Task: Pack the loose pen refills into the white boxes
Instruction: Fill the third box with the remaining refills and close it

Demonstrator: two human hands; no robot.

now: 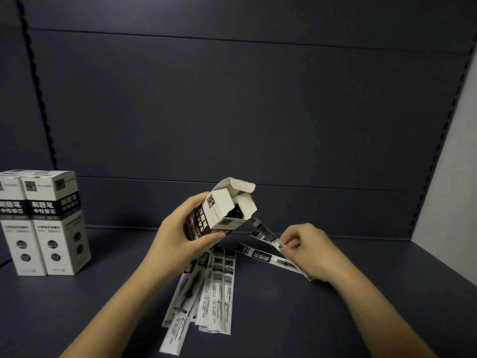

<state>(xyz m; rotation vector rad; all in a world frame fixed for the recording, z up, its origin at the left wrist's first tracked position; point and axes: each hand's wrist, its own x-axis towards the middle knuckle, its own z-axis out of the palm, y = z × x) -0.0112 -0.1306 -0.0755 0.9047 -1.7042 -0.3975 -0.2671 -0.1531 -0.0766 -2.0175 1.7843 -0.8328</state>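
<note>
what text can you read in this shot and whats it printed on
"刷题笔" over "中性替芯": black band of the closed boxes standing at left.
"刷题笔": side of the open box in the left hand; the characters beside it are too blurred.
Refill packets on the surface: print too small to read.
Other box small print: blurred.

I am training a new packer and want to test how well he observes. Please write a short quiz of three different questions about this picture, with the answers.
1. True or false: the top flap of the white box in the left hand is open.
2. Which does the right hand pinch? A) a wrapped pen refill B) a closed box C) nothing
3. Where do the two closed boxes stand?

Key:
1. True; the flap stands up and the box tilts toward the right hand.
2. A; its far end points at the box opening.
3. Upright, side by side, at the left of the dark shelf. More loose refills lie below the hands.
</note>
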